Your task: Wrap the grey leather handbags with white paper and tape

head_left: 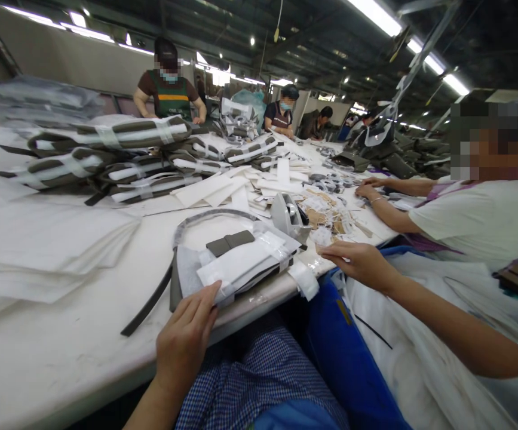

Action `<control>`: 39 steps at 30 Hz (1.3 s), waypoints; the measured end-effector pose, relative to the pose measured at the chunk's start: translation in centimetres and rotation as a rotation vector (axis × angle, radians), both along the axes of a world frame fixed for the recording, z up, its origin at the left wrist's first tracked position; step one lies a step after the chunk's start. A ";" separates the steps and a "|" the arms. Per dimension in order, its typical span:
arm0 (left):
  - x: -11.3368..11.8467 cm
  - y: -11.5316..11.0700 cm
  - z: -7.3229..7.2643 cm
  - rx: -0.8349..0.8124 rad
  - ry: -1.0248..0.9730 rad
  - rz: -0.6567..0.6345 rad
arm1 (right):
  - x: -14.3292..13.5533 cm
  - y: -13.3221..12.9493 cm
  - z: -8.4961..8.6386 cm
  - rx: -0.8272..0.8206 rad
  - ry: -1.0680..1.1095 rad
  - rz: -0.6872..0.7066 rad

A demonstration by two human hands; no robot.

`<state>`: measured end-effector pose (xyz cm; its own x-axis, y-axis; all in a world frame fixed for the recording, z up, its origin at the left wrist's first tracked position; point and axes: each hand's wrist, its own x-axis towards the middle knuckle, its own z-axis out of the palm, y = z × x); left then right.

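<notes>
A dark grey bag (230,240) partly wrapped in white sheet and clear tape lies at the table's front edge, its wrapped handle curving behind it. My left hand (189,328) rests on its near left corner, fingers together on the white wrapping. Right of the bag, my right hand (361,263) is raised near the table edge, thumb and fingers pinched on something small and pale that I cannot make out. A tape dispenser (287,216) stands just behind the bag's right end. A white padded piece (304,280) hangs over the edge between bag and right hand.
Wrapped bags (124,132) are piled at the back left, beside stacked white sheets (39,251). Loose white strips (214,188) and small parts cover the table's middle. A blue bin (348,352) stands at the front right. A co-worker's arms (395,212) reach in from the right; others work farther back.
</notes>
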<state>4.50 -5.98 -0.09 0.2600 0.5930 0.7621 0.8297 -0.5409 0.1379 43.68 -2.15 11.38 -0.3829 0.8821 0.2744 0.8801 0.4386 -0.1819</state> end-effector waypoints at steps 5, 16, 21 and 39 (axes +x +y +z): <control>0.1 -0.3 0.0 -0.073 -0.058 -0.017 | -6.0 0.5 2.9 -0.003 -0.246 0.406; 0.6 -0.5 0.6 -0.218 -0.175 -0.031 | -20.6 5.9 2.3 0.050 -0.567 0.927; 0.7 -0.7 0.2 -0.204 -0.220 -0.033 | -22.7 6.9 1.8 -0.005 -0.634 0.928; 1.7 -0.3 0.2 -0.066 -0.272 0.031 | -24.3 6.0 3.6 -0.112 -0.868 0.807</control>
<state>6.23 -6.26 0.12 0.0315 0.6481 0.7609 0.7736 -0.4979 0.3921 19.39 3.85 14.97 -0.8583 0.3033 -0.4140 0.2045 0.9420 0.2661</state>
